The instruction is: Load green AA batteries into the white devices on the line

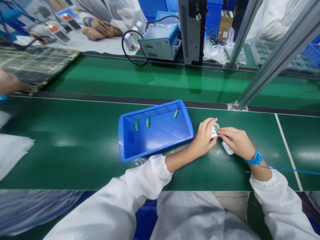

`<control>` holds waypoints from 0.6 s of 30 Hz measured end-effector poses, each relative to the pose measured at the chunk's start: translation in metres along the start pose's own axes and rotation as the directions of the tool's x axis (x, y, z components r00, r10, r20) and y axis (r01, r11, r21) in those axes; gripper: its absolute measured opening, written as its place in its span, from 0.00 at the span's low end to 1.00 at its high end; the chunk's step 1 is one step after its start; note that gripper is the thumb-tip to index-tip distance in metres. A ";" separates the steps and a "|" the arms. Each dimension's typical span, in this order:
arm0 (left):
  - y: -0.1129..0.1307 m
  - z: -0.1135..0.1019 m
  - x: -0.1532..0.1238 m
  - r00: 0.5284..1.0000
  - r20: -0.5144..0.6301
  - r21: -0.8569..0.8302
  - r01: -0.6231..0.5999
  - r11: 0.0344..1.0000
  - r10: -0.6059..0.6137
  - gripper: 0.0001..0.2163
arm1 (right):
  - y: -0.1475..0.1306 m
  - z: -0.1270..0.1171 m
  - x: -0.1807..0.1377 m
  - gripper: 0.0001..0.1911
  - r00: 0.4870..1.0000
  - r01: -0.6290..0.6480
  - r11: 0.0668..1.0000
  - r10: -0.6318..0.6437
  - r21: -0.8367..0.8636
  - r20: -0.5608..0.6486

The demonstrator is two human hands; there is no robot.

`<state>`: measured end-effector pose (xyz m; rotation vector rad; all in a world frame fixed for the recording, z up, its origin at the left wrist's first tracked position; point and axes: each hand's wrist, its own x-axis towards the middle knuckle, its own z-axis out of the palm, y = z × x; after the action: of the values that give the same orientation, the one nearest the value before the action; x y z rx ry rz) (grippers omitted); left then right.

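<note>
Left hand (203,140) clasps a white device (214,133), right hand (237,141) touching it, hold unclear, beside a blue bin (160,138) holding three batteries (148,122).

Your left hand (203,137) holds a small white device (213,132), and the fingertips of your right hand (237,141) are at the green batteries (216,127) inside it. One white piece (228,148) lies partly under your right hand, on the green tabletop (75,160). Beside your left hand, the blue bin (160,133) contains three green cells (148,122).
</note>
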<state>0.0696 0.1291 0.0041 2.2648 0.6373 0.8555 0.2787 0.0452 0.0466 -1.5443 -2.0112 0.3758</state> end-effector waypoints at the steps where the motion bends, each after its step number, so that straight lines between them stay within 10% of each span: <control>1: 0.000 0.000 0.000 1.000 0.000 0.000 0.000 1.000 0.000 0.36 | -0.001 0.002 0.000 0.14 1.000 0.003 1.000 -0.003 -0.023 -0.001; 8: -0.002 0.001 0.000 1.000 0.006 0.029 -0.017 0.999 0.016 0.35 | -0.007 0.011 -0.001 0.18 0.997 -0.020 0.993 0.028 -0.118 0.066; 18: -0.007 0.003 -0.005 0.999 0.032 0.157 0.030 0.987 -0.035 0.36 | 0.006 0.009 0.005 0.23 0.968 -0.241 0.937 0.250 0.253 -0.007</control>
<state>0.0673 0.1300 -0.0049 2.3964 0.7468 0.7726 0.2771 0.0530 0.0375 -1.6286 -1.6700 0.6666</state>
